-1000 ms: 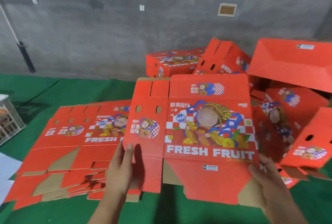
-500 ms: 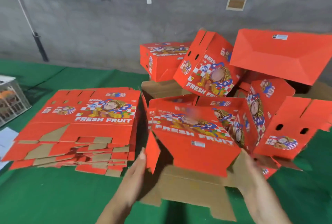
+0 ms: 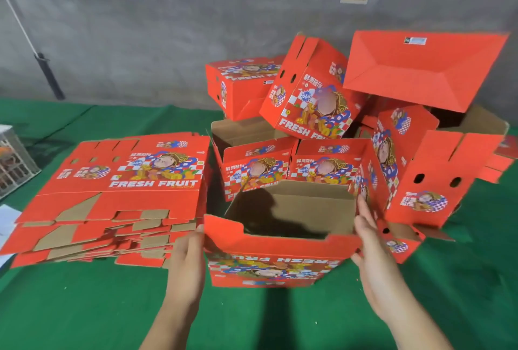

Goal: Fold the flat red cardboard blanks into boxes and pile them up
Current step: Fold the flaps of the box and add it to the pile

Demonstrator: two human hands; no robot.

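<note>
On the green floor covering, just in front of the person, stands the half-formed box, opened into a tube with its print upside down toward the camera. The left hand lies flat against its left wall with straight fingers, and the right hand presses the right wall in the same way; neither hand curls around the cardboard. To the left lies the stack of flat blanks, and behind and to the right is the loose pile of finished boxes, some of them tilted.

I think the risk here is that the box is held only by pressure from two sides. If the pressure is uneven, the tube can collapse flat again or twist. The tilted boxes behind may also slide down when a new one is put on them.
</note>
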